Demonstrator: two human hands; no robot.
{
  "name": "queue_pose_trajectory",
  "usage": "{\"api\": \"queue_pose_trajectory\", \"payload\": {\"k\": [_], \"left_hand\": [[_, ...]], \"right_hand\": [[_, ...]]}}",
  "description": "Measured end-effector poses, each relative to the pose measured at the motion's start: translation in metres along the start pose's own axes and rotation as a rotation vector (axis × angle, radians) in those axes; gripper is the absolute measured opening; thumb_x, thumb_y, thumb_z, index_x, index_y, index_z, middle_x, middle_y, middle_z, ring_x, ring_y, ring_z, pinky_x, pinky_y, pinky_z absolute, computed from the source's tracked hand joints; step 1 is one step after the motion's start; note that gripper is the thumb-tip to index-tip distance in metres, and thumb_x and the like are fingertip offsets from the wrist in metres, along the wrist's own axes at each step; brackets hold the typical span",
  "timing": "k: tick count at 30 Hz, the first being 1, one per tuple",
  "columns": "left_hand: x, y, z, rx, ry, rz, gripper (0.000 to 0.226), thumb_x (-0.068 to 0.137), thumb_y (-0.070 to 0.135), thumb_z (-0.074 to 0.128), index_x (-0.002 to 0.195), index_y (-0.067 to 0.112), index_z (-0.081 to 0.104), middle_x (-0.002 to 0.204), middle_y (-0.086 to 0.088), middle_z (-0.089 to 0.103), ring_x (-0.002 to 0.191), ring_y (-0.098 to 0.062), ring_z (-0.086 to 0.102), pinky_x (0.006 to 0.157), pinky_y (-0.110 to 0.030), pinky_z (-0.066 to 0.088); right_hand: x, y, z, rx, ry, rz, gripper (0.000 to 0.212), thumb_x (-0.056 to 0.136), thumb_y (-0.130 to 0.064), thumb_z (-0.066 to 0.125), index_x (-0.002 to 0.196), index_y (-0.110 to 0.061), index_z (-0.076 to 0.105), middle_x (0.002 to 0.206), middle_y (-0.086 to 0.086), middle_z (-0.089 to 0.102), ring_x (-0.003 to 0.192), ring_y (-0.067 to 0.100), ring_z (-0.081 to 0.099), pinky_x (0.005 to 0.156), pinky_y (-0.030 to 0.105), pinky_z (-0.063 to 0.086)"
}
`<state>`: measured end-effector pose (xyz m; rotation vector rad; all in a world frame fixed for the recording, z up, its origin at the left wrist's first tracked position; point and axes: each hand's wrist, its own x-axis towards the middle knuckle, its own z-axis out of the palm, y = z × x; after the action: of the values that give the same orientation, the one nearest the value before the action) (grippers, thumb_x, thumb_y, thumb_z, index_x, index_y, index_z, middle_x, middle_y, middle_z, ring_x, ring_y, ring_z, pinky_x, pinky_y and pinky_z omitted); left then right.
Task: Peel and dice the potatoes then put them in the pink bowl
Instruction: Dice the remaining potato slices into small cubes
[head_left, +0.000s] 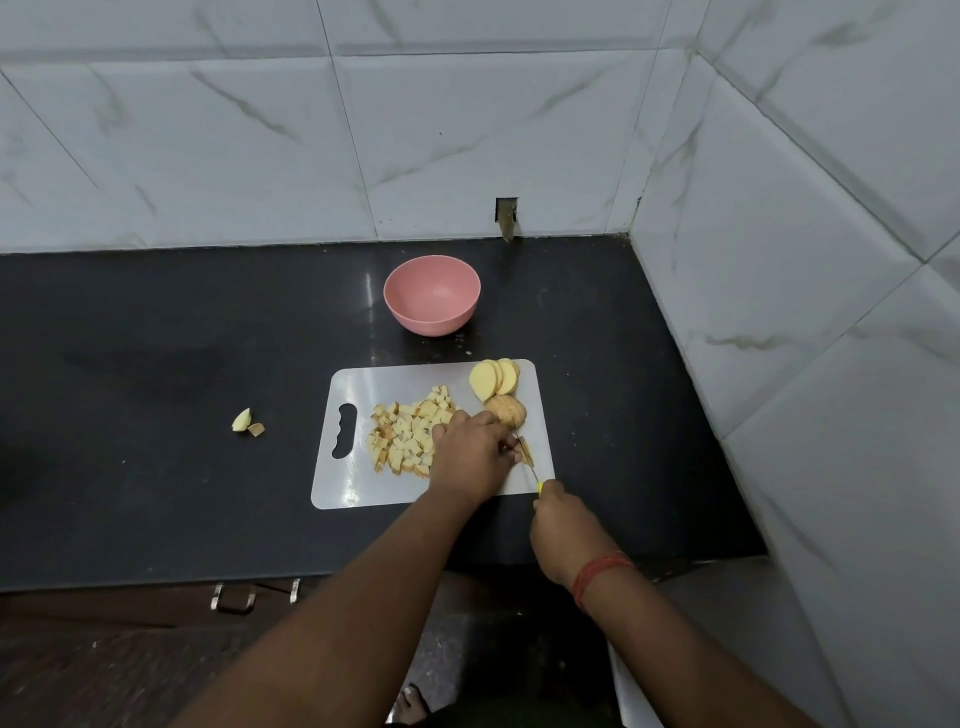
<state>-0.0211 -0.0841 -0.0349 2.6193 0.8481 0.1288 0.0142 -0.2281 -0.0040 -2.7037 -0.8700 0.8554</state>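
Observation:
A white cutting board (358, 488) lies on the black counter. A pile of diced potato (408, 434) covers its middle. Several pale potato slices (493, 376) lean together at its far right corner, and a brownish potato chunk (508, 409) sits just below them. My left hand (470, 454) pinches a thin potato piece (526, 449) on the board, fingers curled. My right hand (563, 527) grips a yellow-handled knife (535, 477) whose blade reaches that piece. The pink bowl (431, 295) stands beyond the board with nothing in it.
Two potato scraps (247, 422) lie on the black counter (156, 364) left of the board. Marble-look tiled walls close the back and right side. A drawer handle (234, 597) shows under the counter's front edge.

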Motion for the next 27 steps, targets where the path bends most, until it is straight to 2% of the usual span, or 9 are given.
{"api": "queue_pose_trajectory", "payload": {"k": [5, 9, 15, 19, 22, 27], "left_hand": [[-0.001, 0.0, 0.0, 0.011, -0.005, 0.003, 0.02, 0.092, 0.044, 0.065, 0.107, 0.033, 0.073, 0.111, 0.014, 0.062, 0.108, -0.018, 0.045, 0.084, -0.039, 0.029], [-0.002, 0.0, 0.0, 0.018, 0.002, 0.005, 0.02, 0.093, 0.044, 0.064, 0.107, 0.033, 0.074, 0.113, 0.015, 0.063, 0.108, -0.018, 0.045, 0.084, -0.038, 0.029], [-0.005, 0.004, -0.002, 0.062, 0.001, -0.005, 0.025, 0.094, 0.047, 0.06, 0.112, 0.035, 0.073, 0.115, 0.011, 0.062, 0.11, -0.02, 0.046, 0.089, -0.041, 0.031], [-0.005, 0.006, -0.002, 0.067, -0.003, -0.024, 0.026, 0.095, 0.048, 0.059, 0.115, 0.036, 0.072, 0.116, 0.01, 0.061, 0.113, -0.02, 0.045, 0.092, -0.041, 0.032], [-0.005, 0.006, -0.001, 0.074, 0.002, -0.026, 0.025, 0.095, 0.047, 0.06, 0.114, 0.036, 0.072, 0.118, 0.009, 0.061, 0.114, -0.02, 0.044, 0.093, -0.041, 0.033], [-0.002, 0.005, -0.002, 0.069, -0.008, 0.001, 0.026, 0.095, 0.044, 0.061, 0.116, 0.033, 0.071, 0.118, 0.007, 0.059, 0.113, -0.021, 0.046, 0.093, -0.041, 0.035]], "right_hand": [[0.004, -0.007, -0.003, -0.048, -0.09, 0.042, 0.037, 0.092, -0.005, 0.043, 0.128, -0.003, 0.036, 0.123, 0.015, 0.057, 0.11, 0.029, 0.06, 0.077, 0.032, 0.042], [0.007, -0.01, 0.0, -0.086, -0.108, 0.042, 0.042, 0.092, -0.005, 0.045, 0.132, -0.001, 0.034, 0.122, 0.016, 0.058, 0.109, 0.029, 0.06, 0.075, 0.032, 0.041], [0.004, -0.002, -0.005, -0.036, -0.132, -0.006, 0.033, 0.097, -0.011, 0.041, 0.128, -0.001, 0.043, 0.12, 0.019, 0.056, 0.109, 0.035, 0.058, 0.08, 0.034, 0.043], [-0.005, 0.007, 0.003, -0.084, -0.14, 0.028, 0.028, 0.098, -0.014, 0.042, 0.124, -0.003, 0.041, 0.119, 0.015, 0.06, 0.108, 0.028, 0.061, 0.067, 0.025, 0.04], [-0.017, 0.015, -0.002, -0.031, -0.16, -0.004, 0.029, 0.097, -0.012, 0.039, 0.125, -0.004, 0.043, 0.118, 0.017, 0.058, 0.108, 0.032, 0.059, 0.079, 0.03, 0.043], [-0.033, 0.02, -0.016, -0.013, -0.184, -0.014, 0.028, 0.097, -0.013, 0.038, 0.122, -0.002, 0.047, 0.117, 0.018, 0.058, 0.108, 0.033, 0.059, 0.08, 0.03, 0.044]]}}
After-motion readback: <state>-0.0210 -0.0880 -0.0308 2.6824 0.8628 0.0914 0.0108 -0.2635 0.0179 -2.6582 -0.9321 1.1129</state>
